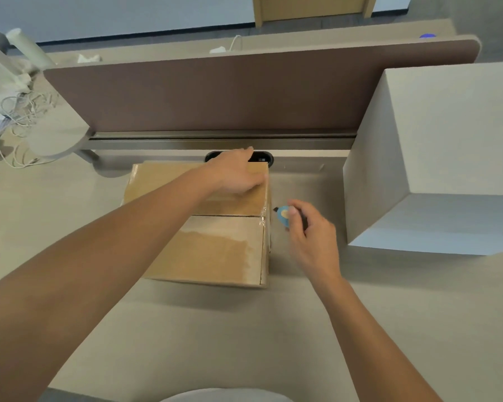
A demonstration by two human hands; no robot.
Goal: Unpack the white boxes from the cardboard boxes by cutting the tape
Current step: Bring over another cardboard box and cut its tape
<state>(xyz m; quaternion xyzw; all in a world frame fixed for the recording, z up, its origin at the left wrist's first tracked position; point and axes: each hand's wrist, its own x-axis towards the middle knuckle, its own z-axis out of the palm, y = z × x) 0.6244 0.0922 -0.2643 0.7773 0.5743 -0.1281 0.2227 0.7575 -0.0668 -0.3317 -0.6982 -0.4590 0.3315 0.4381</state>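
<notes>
A closed cardboard box (215, 245) stands in the middle of the desk, its top flaps sealed with clear tape along the centre seam. My left hand (235, 172) lies flat on the far right part of its top, fingers spread. My right hand (308, 227) is just right of the box and holds a small blue cutter (283, 215). The cutter's dark tip points at the box's right edge, near the end of the taped seam. A large white box (436, 158) stands on the desk at the right.
A brown divider panel (215, 91) runs along the back of the desk, with a black cable grommet (263, 157) right behind the cardboard box. At far left are tangled white cables (21, 111) and a white lamp base (55, 134).
</notes>
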